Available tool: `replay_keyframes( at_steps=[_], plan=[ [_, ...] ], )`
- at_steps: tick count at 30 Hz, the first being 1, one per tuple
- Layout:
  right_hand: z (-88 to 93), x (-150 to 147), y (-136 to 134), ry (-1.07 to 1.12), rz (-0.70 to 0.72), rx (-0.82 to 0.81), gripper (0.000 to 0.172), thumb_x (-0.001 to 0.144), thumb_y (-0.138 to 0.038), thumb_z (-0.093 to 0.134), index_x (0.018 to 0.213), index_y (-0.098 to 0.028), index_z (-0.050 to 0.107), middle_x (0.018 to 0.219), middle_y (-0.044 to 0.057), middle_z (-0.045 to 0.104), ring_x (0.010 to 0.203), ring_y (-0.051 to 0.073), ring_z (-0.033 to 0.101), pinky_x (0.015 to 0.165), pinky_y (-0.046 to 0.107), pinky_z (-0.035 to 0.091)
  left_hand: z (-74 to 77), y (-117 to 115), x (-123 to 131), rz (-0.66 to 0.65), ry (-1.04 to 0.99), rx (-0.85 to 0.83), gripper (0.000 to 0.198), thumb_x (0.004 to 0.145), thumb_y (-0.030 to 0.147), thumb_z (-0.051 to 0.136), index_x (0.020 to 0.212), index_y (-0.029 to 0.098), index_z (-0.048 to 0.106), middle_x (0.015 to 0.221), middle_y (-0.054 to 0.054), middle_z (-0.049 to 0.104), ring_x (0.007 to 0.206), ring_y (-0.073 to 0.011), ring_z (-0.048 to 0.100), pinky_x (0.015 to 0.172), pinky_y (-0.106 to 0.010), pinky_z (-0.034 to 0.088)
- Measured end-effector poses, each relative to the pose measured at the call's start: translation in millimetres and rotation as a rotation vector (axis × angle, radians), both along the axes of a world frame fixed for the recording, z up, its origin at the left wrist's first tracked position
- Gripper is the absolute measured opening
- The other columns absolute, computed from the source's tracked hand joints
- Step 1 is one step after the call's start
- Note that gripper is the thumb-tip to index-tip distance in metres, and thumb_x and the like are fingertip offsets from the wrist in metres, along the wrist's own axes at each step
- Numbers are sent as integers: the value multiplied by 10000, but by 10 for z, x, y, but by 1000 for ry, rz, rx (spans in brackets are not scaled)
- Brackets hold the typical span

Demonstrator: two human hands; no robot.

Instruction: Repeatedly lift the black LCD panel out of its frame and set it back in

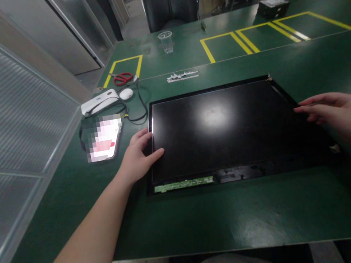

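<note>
A black LCD screen panel in a dark frame lies flat on the green table, with a bright light reflection on its face. A narrow green circuit board runs along its near left edge. My left hand grips the panel's left edge, thumb on top and fingers along the side. At the right edge, my right hand has its thumb and fingers pinched together on the frame; its fingertips partly hide what is between them. Small pale pieces show at the panel's far right and near right corners.
Left of the panel lie a lit phone, a white power strip, a white mouse, cables and red-handled scissors. Beyond stand white strips, a clear plastic cup and a dark box. A ribbed partition borders the left.
</note>
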State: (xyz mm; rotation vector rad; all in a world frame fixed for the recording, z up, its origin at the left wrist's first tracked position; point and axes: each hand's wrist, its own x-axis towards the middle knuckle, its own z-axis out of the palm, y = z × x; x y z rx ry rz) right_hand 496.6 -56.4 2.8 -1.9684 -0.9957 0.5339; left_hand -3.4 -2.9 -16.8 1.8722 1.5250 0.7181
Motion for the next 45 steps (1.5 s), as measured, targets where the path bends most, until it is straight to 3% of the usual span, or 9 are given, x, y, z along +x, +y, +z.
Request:
replay_keyframes(
  at_steps=[8, 15, 17, 20, 22, 27, 33, 38, 45],
  plan=[
    [-4, -15, -1, -49, -32, -39, 300, 572, -407, 811, 818, -235, 804, 750, 63, 727, 616, 174, 592, 523, 306, 448, 28, -18, 22, -93, 147, 3, 753, 854, 543, 713, 1479, 133, 621, 1734, -221, 348, 1603, -424, 313, 1315, -562, 220],
    [24, -105, -1, -52, -67, -55, 278, 604, -379, 794, 838, -228, 796, 750, 44, 720, 636, 168, 596, 567, 309, 456, 81, -109, 47, -151, 181, 56, 864, 863, 626, 743, 1577, 185, 540, 1786, -210, 209, 1617, -476, 240, 1294, -636, 209],
    [27, -112, -1, -49, -61, -60, 273, 604, -368, 789, 838, -227, 792, 768, 43, 728, 637, 163, 599, 581, 310, 465, 122, -148, 51, -241, 226, 89, 890, 859, 676, 744, 1594, 218, 538, 1796, -196, 191, 1629, -492, 177, 1293, -673, 146],
    [4, -83, 1, -79, -60, -85, 275, 615, -383, 775, 844, -232, 799, 761, 44, 734, 650, 174, 620, 585, 308, 463, 168, -201, 54, -486, 289, 109, 1037, 792, 785, 764, 1650, 283, 471, 1800, -173, 199, 1640, -505, 97, 1276, -717, -3],
    [-30, -37, 6, -112, -55, -97, 294, 623, -412, 764, 854, -236, 808, 762, 49, 743, 661, 187, 639, 582, 311, 456, 190, -234, 65, -608, 321, 117, 1151, 730, 836, 781, 1684, 315, 403, 1809, -160, 172, 1635, -520, 92, 1260, -739, -38],
    [-117, 77, 20, -188, -24, -110, 321, 648, -434, 744, 893, -239, 817, 808, 59, 768, 680, 206, 667, 613, 333, 488, 277, -309, 158, -746, 450, 97, 1245, 698, 871, 779, 1698, 253, 372, 1803, -209, 142, 1629, -533, 103, 1260, -761, 52],
    [-171, 125, 18, -220, -24, -156, 310, 695, -427, 733, 940, -257, 814, 863, 38, 778, 734, 206, 676, 669, 348, 489, 318, -323, 200, -767, 493, 66, 1082, 735, 728, 863, 1650, 305, 469, 1801, -163, 187, 1626, -514, 161, 1267, -726, 192],
    [-200, 160, 14, -237, -1, -157, 354, 679, -444, 735, 963, -251, 818, 828, 42, 772, 734, 222, 673, 654, 355, 469, 301, -327, 197, -769, 476, 95, 962, 790, 565, 882, 1631, 300, 500, 1792, -167, 205, 1620, -517, 177, 1246, -745, 229],
    [-211, 156, 10, -275, 5, -184, 382, 703, -487, 717, 994, -258, 812, 826, 34, 763, 738, 224, 656, 660, 368, 459, 309, -331, 209, -773, 433, 76, 904, 814, 514, 876, 1612, 260, 534, 1773, -191, 247, 1618, -518, 168, 1236, -737, 269]
  ],
)
